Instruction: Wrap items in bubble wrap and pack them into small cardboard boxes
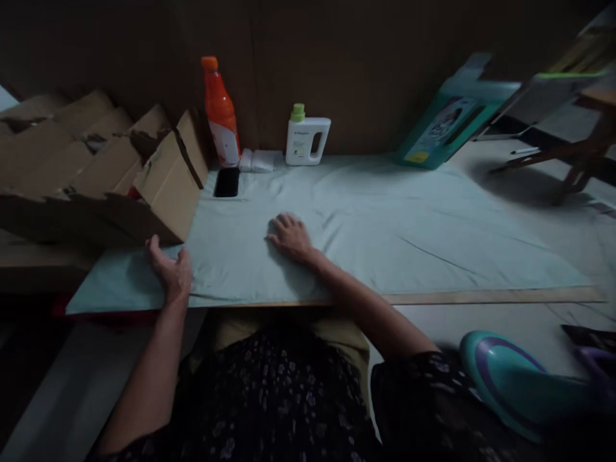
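My right hand (pixel 291 237) lies palm down with fingers spread on the pale green cloth (pixel 366 212) that covers the low table. On the other side, my left hand (pixel 172 269) is held above the cloth's front edge, close to the corner of the cardboard box (pixel 168 186). Its thumb and fingers are apart and I see nothing in them; whether a fingertip touches the box I cannot tell. Past my right hand, toward the back, a black phone (pixel 226 182) rests flat near small white rolled items (pixel 260 160).
An orange bottle (pixel 222 119), a white jug with a green cap (pixel 303 138) and a large teal jug (pixel 447 122) stand along the back. More open boxes (pixel 58 147) fill the left. A turquoise plastic object (pixel 514 378) is at lower right, near wooden legs (pixel 572 147).
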The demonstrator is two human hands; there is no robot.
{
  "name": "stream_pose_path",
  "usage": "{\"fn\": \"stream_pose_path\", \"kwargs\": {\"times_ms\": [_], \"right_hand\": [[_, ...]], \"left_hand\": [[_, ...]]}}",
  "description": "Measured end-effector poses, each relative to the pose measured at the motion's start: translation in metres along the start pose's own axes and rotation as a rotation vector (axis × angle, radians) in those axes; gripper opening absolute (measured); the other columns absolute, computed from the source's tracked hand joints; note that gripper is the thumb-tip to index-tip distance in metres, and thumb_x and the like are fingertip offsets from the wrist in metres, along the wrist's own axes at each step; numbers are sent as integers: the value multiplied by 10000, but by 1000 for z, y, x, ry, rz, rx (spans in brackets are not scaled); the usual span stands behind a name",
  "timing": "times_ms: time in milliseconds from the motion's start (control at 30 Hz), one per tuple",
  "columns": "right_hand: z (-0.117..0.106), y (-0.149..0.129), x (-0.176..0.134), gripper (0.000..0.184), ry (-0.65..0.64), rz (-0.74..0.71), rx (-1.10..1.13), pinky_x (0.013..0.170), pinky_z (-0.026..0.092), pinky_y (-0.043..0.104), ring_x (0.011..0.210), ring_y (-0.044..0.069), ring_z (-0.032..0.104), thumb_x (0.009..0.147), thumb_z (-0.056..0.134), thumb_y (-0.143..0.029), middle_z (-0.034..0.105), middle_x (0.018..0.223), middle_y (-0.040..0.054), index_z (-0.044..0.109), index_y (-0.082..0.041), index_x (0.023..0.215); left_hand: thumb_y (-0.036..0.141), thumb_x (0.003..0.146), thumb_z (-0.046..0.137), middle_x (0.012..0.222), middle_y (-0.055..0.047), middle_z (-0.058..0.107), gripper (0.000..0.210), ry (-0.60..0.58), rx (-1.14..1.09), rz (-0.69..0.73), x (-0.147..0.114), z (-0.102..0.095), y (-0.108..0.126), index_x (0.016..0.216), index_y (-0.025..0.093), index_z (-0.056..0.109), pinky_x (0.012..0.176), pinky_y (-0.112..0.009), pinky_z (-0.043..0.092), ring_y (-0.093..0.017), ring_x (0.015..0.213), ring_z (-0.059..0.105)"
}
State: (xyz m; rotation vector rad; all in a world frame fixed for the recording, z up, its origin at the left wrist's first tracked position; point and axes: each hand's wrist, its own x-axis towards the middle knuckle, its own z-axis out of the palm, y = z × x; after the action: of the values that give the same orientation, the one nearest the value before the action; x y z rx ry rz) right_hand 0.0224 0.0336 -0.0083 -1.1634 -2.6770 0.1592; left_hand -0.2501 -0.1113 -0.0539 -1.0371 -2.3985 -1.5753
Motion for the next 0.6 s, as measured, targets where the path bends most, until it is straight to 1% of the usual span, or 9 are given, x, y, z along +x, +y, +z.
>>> {"fn": "stream_pose_path", "kwargs": {"times_ms": [33,100,167,233,333,433,600], "right_hand": [[0,13,-4,455,1,22,-8,1069,347,502,1363,352,394,1006,465,-399,464,1493,196,525,-141,1376],[0,28,-18,455,5,37,-23,1083,325,503,1377,347,370,1013,436,-396,453,1505,178,509,-156,1392],[1,32,-35,458,8,34,-37,1096,308,486,1388,331,356,1016,416,-390,441,1522,160,493,-165,1408],[1,28,-47,455,10,31,-51,1097,306,469,1383,321,360,1018,402,-389,446,1520,149,494,-170,1406],[1,23,-55,443,11,30,-68,1079,318,455,1354,312,385,1020,378,-387,466,1500,141,503,-176,1388],[0,23,-59,444,3,26,-82,1066,333,454,1343,311,396,1020,367,-390,477,1491,139,505,-180,1387],[-8,24,-68,447,-20,4,-96,1044,370,461,1332,312,430,1017,386,-391,490,1487,137,511,-192,1397]], "left_hand": [[142,700,584,1466,-189,417,655,18,25,33,0,-1,3,1346,128,477,1226,-493,253,-331,1429,362],[112,687,552,1340,-167,513,487,48,60,83,1,-2,9,1170,125,608,1193,-470,316,-316,1337,463],[102,686,534,1249,-142,557,375,40,78,125,1,-3,14,1037,142,658,1162,-450,360,-298,1263,518],[102,691,532,1203,-127,576,312,15,84,150,1,-2,17,965,155,670,1149,-431,377,-284,1226,537],[100,696,526,1128,-109,604,257,-25,92,179,1,-2,19,898,168,669,1126,-423,401,-270,1168,567],[84,688,511,1054,-88,621,248,-52,100,186,1,-2,19,859,182,661,1111,-427,413,-261,1128,585],[80,683,504,1014,-97,624,228,-76,112,180,1,-2,21,826,178,652,1092,-428,425,-265,1110,588]]}}
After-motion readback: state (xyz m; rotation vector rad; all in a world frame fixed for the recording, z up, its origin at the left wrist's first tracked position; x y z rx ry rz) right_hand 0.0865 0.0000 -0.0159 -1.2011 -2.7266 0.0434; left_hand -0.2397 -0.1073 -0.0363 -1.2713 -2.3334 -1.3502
